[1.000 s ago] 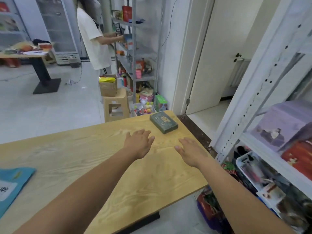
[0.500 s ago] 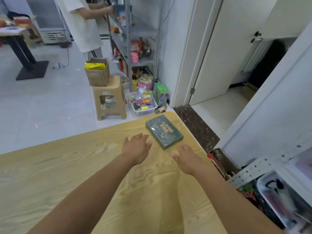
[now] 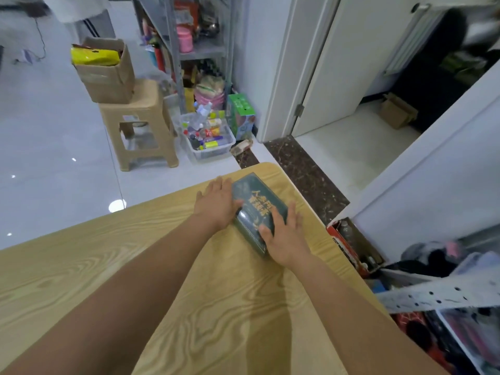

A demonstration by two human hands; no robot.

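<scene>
The dark green box (image 3: 251, 194) lies flat near the far right corner of the wood-grain counter (image 3: 121, 266). The left grip (image 3: 216, 204) touches its left side and the right grip (image 3: 284, 236) its near right edge, both with fingers straight, clasping nothing. Beyond, a tan stool (image 3: 140, 125) stands on a glossy white floor (image 3: 40, 136).

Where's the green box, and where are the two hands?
green box (image 3: 253, 194): head view, its top face near the gold letters.
left hand (image 3: 216, 204): head view, back of the hand.
right hand (image 3: 284, 239): head view, back of the hand.
</scene>
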